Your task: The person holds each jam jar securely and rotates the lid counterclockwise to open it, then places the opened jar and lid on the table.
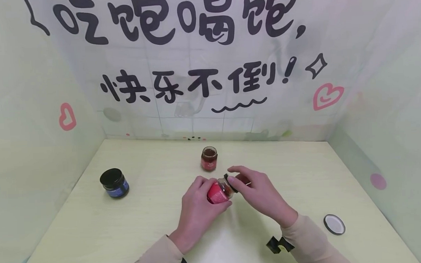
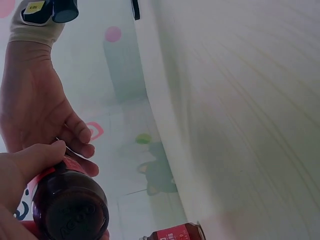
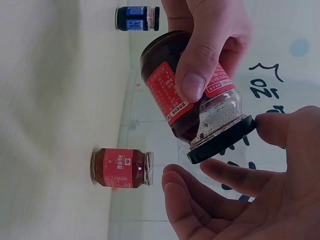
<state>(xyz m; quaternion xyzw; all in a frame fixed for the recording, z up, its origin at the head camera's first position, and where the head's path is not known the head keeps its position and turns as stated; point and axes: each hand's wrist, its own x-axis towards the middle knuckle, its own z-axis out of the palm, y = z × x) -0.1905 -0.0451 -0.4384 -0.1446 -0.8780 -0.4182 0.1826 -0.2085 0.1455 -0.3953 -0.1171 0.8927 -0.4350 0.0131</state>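
Note:
My left hand (image 1: pixel 196 209) grips a glass jar (image 1: pixel 217 193) with a red label and dark contents, tilted above the table. A black lid (image 3: pixel 222 139) sits across the jar's mouth. My right hand (image 1: pixel 263 193) is at this lid, its thumb on one edge and a finger by the opposite edge, while the other fingers are loosely bent. In the left wrist view the dark base of the jar (image 2: pixel 75 210) faces the camera. Behind the hands stands a second red-labelled jar (image 1: pixel 209 159), upright and without a lid.
A dark jar with a blue label (image 1: pixel 115 184) and a black lid stands at the left of the pale table (image 1: pixel 156 168). Near the right edge a loose lid (image 1: pixel 334 224) lies with its white inside up. Printed walls (image 1: pixel 210 120) enclose the table at the back and sides.

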